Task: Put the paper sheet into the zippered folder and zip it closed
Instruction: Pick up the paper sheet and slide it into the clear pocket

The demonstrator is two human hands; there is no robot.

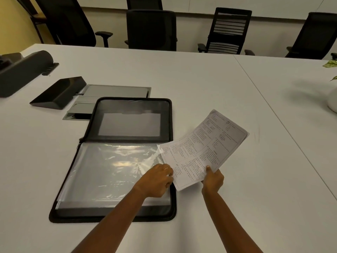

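A black zippered folder [113, 214] lies open on the white table, its clear plastic sleeves [109, 170] facing up on the near half. My right hand [212, 180] pinches the near corner of a printed paper sheet [202, 148], which is tilted with its left edge over the folder's right side. My left hand [157, 180] grips the right edge of a plastic sleeve, lifting it where the paper's corner meets it. Whether the paper's edge is inside the sleeve I cannot tell.
A grey flush table panel [116, 92] and a black wedge-shaped device [58, 93] lie beyond the folder. A dark cylinder-like unit [23, 72] sits far left. A white pot with leaves [331, 101] is at the right edge. Black office chairs [151, 28] line the far side.
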